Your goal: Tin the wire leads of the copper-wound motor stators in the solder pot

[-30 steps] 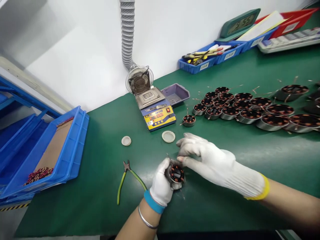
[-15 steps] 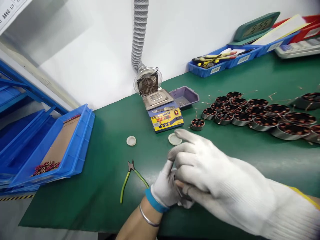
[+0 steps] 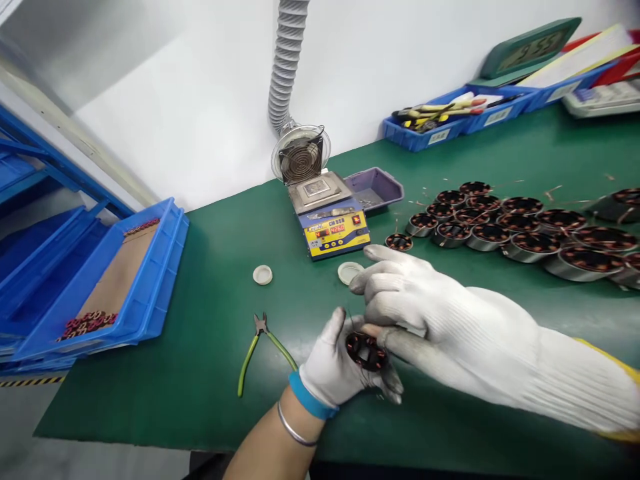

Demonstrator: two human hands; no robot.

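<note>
My left hand (image 3: 333, 370), white-gloved with darkened fingertips, is closed around a small motor stator (image 3: 367, 351). Its black face and copper windings point up, and a thin wire rises beside it. My right hand (image 3: 415, 300), gloved too, hovers over the stator with its thumb at the upper rim. The thumb tip is bare. Its other fingers are bent and stand apart from the thumb, holding nothing that I can see. Left of my hands lie diagonal cutters (image 3: 261, 325) with green handles, jaws apart.
Behind my hands stands a yellow-and-blue solder pot (image 3: 337, 237) under an extraction hose (image 3: 290, 53). Two white lids (image 3: 263, 275) lie in front. Several stators (image 3: 493, 237) cover the right side. A purple tray (image 3: 375, 187), tool bin (image 3: 425, 137) and blue crate (image 3: 150, 287) stand around.
My right fingers have lifted off my left hand, and the stator's face has come into view, tilted upward. The camera view has shifted slightly.
</note>
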